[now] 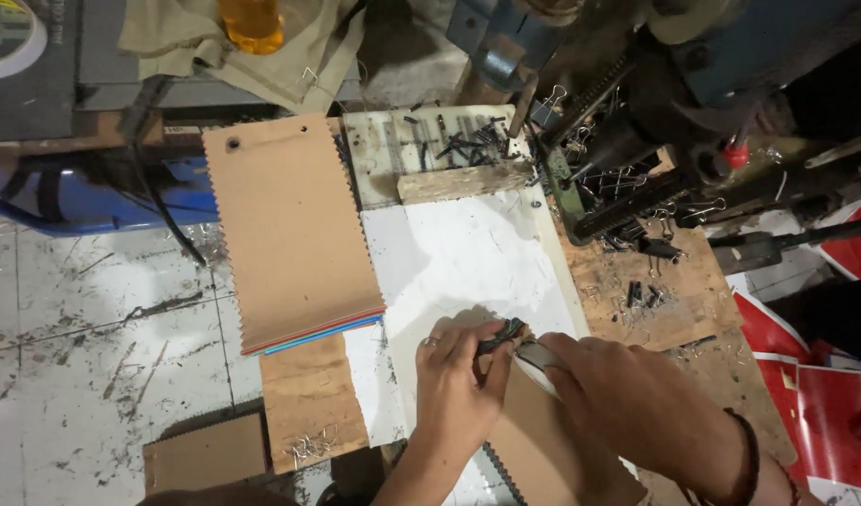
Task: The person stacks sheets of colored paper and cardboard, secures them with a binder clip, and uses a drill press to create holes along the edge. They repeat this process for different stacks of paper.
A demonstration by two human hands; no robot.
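Stained white tiled floor, cluttered wooden workbench, dark blue machine above

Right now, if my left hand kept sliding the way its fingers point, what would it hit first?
Probably the right hand: the left hand points its fingers at the dark clip pinched between them. Depth is unclear.

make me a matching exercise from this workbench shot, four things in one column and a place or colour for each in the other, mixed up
Things:
1. stack of tan zigzag-edged sheets
2. wooden block
3. orange bottle
4. loose binder clips

Places:
A. on the beige cloth at the top edge
B. left of the white sheet
C. scattered at the foot of the blue machine
D. at the top edge of the white sheet

Pairs: 1-B, 2-D, 3-A, 4-C
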